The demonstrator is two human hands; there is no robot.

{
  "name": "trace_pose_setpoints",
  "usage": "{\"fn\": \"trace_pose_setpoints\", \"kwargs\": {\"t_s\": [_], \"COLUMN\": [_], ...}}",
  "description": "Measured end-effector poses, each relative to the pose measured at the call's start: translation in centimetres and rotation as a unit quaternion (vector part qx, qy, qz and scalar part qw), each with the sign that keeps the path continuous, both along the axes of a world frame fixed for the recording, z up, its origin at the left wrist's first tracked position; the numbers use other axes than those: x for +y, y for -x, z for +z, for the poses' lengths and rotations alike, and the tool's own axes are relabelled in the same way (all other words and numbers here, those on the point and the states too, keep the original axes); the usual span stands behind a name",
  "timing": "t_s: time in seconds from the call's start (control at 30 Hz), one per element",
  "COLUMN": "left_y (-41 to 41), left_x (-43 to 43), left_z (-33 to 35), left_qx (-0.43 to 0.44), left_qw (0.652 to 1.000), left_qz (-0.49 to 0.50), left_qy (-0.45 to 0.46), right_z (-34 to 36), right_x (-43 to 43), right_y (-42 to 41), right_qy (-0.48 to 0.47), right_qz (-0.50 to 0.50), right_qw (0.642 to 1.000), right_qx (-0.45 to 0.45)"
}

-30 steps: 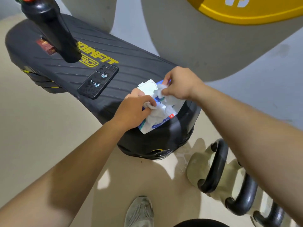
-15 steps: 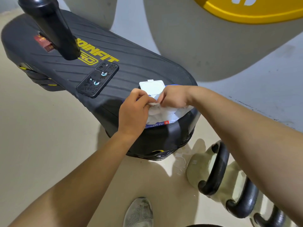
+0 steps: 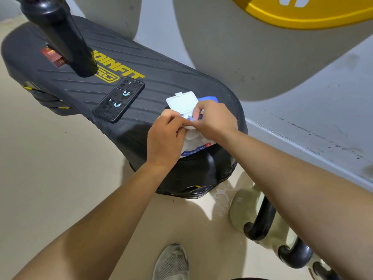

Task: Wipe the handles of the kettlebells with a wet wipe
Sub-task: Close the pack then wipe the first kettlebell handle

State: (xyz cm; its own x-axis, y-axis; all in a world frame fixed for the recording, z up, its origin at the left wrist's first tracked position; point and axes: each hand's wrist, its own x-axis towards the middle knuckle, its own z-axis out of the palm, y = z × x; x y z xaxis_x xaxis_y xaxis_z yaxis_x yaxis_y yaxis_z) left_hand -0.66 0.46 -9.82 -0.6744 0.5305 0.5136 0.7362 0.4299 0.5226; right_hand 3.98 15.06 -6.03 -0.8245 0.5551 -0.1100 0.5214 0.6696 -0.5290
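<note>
A white and blue pack of wet wipes [image 3: 196,147] lies on the near end of a black padded bench [image 3: 153,81], its white flip lid [image 3: 182,102] standing open. My left hand [image 3: 164,138] and my right hand [image 3: 214,120] meet over the pack's opening, fingers pinched on a white wipe [image 3: 188,126] there. Cream kettlebells with black handles stand on the floor at the lower right: the nearest handle [image 3: 262,219] shows beside my right forearm, a second handle [image 3: 294,255] sits behind it. Most of each bell is hidden by my arm.
A black phone [image 3: 119,99] lies face down on the bench, left of the pack. A black post [image 3: 60,35] rises from the bench's far end. A yellow weight plate [image 3: 302,11] hangs at the top right. My shoe [image 3: 171,261] stands on the beige floor.
The pack has been laid flat on the bench with its lid open. Both hands have come closer together over the opening and now pinch the wipe.
</note>
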Motion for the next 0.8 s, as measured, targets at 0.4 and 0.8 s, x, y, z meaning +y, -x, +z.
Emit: {"fn": "trace_pose_setpoints", "kwargs": {"t_s": [0.4,0.8], "left_y": [0.2,0.3], "left_x": [0.3,0.9], "left_z": [-0.5,0.7], "left_qx": [-0.053,-0.041], "left_qw": [0.998,0.998], "left_qz": [0.03,0.032], "left_qy": [-0.006,0.03], "right_z": [1.3,6.0], "right_x": [1.1,2.8], "right_y": [-0.4,-5.4], "right_qy": [0.432,0.47], "right_qz": [-0.005,-0.122], "right_qw": [0.877,0.874], "right_qx": [-0.211,0.038]}}
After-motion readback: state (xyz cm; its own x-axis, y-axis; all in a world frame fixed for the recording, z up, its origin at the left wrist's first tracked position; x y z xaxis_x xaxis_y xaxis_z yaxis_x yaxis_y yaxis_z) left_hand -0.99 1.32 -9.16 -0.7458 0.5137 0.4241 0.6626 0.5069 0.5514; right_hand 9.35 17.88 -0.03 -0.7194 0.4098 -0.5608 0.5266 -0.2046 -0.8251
